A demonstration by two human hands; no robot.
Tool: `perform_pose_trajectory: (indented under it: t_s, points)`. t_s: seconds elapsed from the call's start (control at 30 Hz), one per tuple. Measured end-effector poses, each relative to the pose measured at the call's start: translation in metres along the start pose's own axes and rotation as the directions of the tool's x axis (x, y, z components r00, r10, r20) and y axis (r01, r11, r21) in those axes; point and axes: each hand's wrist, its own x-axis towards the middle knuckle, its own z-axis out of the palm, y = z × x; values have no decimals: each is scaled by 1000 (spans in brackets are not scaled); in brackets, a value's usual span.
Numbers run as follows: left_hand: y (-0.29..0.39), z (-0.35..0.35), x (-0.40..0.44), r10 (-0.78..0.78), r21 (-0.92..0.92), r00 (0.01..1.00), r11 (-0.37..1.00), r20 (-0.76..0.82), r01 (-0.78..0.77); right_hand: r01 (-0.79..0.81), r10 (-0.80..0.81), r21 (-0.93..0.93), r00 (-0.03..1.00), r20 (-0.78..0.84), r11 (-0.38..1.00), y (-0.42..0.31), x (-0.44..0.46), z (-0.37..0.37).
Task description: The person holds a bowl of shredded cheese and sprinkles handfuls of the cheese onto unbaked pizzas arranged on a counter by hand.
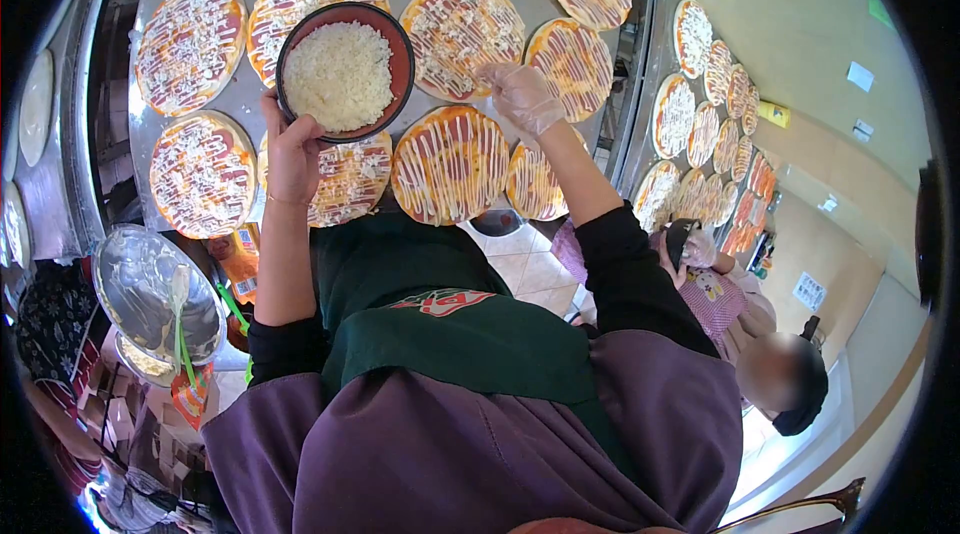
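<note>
Your left hand (293,149) grips the bowl (401,46), grated cheese (340,74) inside. Your gloved right hand (522,99) is bunched closed, contents unclear, fingertips over the edge of a pizza (460,34).

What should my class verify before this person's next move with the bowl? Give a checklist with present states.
1. Left hand grips the bowl: ok.
2. White crumbly topping remains in the bowl: ok.
3. Right hand wears a clear glove: ok.
4. Left hand is gloved too: not ok, it looks bare.
5. Right fingers hold topping: cannot tell, too small to see.
6. Striped pizza in the middle of the nearest row has crumbs: not ok, none visible.
</note>
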Motion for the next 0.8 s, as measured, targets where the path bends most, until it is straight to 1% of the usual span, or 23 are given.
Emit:
perform_pose_trajectory:
  t_s: [0.1, 0.17, 0.2, 0.27, 0.3, 0.33, 0.37, 0.4, 0.43, 0.47, 0.5, 0.57, 0.6, 0.63, 0.67, 0.7, 0.73, 0.77, 0.8]
  points:
    - [-3, 2, 1, -3, 0, 1000, 1000, -4, 3, 0, 0, -6, 999, -36, 1000, 3, -1, 0]
    - [-6, 3, 3, 2, 9, 1000, 1000, -6, -2, 4, -7, -15, 985, -170, 1000, 10, -1, 0]
    - [-7, 6, 3, -3, 32, 1000, 999, -10, 3, 4, -7, -15, 985, -172, 1000, 8, -2, -4]
    - [-9, 14, 5, -6, 56, 1000, 998, -15, 7, -98, 167, 266, 954, -250, 959, 4, -2, -12]
    - [-10, 20, 8, -13, 81, 1000, 997, -14, 15, -97, 166, 266, 954, -251, 959, 0, 0, -16]
    - [-12, 27, 11, -22, 106, 1000, 994, -13, 23, -114, 239, 451, 943, -231, 885, -4, 2, -20]
    - [-14, 32, 15, -21, 107, 1000, 994, -10, 22, -124, 307, 618, 931, -199, 776, -8, 4, -24]
    - [-16, 38, 19, -31, 119, 999, 992, 20, 28, -123, 309, 619, 929, -203, 776, -17, 7, -30]
    - [-17, 45, 20, -43, 133, 998, 991, 52, 36, -75, 252, 632, 948, -194, 771, -27, 10, -36]
    - [-17, 52, 21, -57, 143, 997, 988, 51, 50, -28, 194, 645, 963, -188, 763, -36, 13, -39]
    - [-19, 59, 22, -59, 146, 997, 988, 58, 50, -29, 199, 646, 961, -193, 763, -41, 16, -38]
    - [-24, 69, 27, -101, 193, 992, 978, 77, 85, 93, 15, 382, 963, -269, 919, -51, 23, -34]
    - [-27, 72, 30, -98, 172, 988, 982, 117, 77, 90, -24, 275, 972, -232, 957, -56, 28, -34]
    - [-29, 74, 31, -98, 174, 988, 982, 121, 76, 89, -22, 276, 971, -236, 957, -59, 30, -30]
    - [-33, 76, 32, -96, 207, 986, 976, 134, 67, 158, -129, 84, 952, -278, 984, -61, 31, -24]
    - [-33, 82, 30, -96, 239, 985, 969, 146, 59, 214, -238, -112, 925, -296, 970, -64, 32, -17]
    - [-33, 89, 27, -74, 224, 987, 974, 140, 41, 178, -196, -89, 943, -269, 980, -67, 31, -10]
    - [-36, 92, 27, -75, 226, 987, 973, 142, 41, 175, -193, -88, 943, -272, 981, -68, 29, -5]
    - [-40, 93, 28, -55, 230, 988, 973, 142, 21, 87, -98, -64, 976, -196, 994, -74, 26, -4]
